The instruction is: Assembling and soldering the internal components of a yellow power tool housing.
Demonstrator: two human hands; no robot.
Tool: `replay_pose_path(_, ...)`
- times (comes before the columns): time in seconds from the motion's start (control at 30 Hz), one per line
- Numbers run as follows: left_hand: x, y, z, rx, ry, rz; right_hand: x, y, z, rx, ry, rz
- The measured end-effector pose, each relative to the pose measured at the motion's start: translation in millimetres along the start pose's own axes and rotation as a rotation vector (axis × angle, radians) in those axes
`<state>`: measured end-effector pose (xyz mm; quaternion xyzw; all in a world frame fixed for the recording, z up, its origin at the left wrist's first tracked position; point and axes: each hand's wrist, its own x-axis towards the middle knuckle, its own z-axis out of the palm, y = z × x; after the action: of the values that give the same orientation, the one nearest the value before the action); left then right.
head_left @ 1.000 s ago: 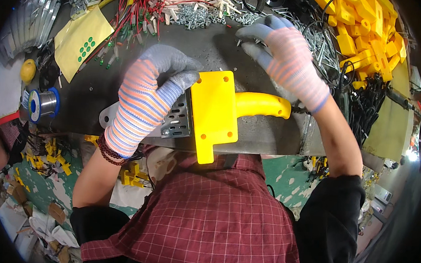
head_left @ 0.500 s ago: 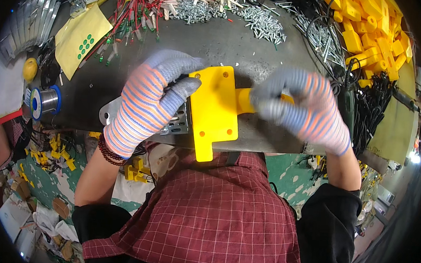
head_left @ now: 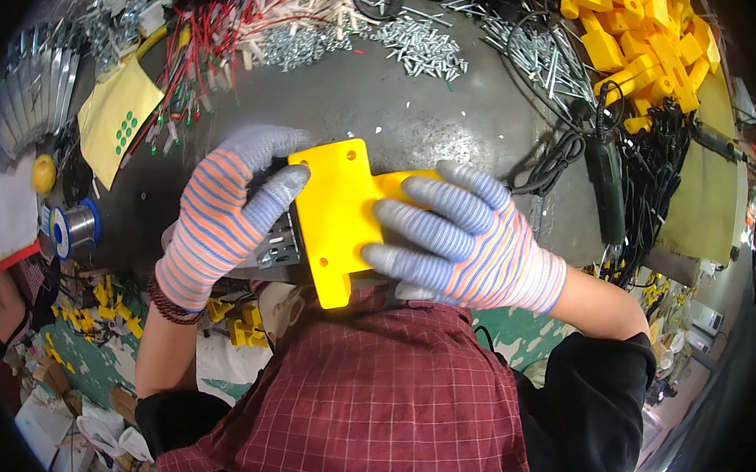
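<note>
A flat yellow plastic housing (head_left: 332, 203) with screw holes at its corners lies tilted at the table's front edge. Its narrow tab points toward me, and a yellow stem (head_left: 396, 183) runs out to the right. My left hand (head_left: 233, 201), in a striped knit glove with grey-blue fingers, pinches the housing's left edge between thumb and fingers. Partly hidden under that hand is a perforated metal plate (head_left: 278, 245). My right hand (head_left: 473, 242), gloved alike, lies with fingers spread across the stem, its fingertips at the housing's right side; the thumb is mostly hidden below.
Small screws (head_left: 420, 46), long screws (head_left: 549, 60) and red-wired parts (head_left: 208, 48) lie at the back. Yellow plastic parts (head_left: 649, 49) are heaped at back right, above black cables (head_left: 653, 192). A solder spool (head_left: 75, 228) and yellow card (head_left: 118, 121) are at left.
My right hand has turned and spread its fingers, moving from the stem's end toward the housing. The housing now leans more. The whole view has shifted slightly.
</note>
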<state>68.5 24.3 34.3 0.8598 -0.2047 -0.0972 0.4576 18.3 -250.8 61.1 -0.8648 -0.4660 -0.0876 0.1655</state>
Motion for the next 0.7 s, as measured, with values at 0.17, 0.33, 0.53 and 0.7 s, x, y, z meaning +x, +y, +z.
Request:
replay_pose_path(0.17,59.3,18.6,9.8,0.256,0.019,0.271,1.3,80.5,-25.0,-0.051,-0.010,0.384)
replay_pose_path(0.33,127.3,17.1,40.8,0.737,-0.190,0.367,11.4,144.7,-8.2,-0.157,-0.109,0.369)
replay_pose_path(0.53,144.6,0.1,45.8,0.901,-0.158,0.454,15.7,135.8,-4.2,-0.341,-0.288,0.398)
replay_pose_path(0.7,143.8,-0.9,48.5,0.908,-0.164,0.440,-5.1,125.9,-17.5,0.029,0.047,0.470)
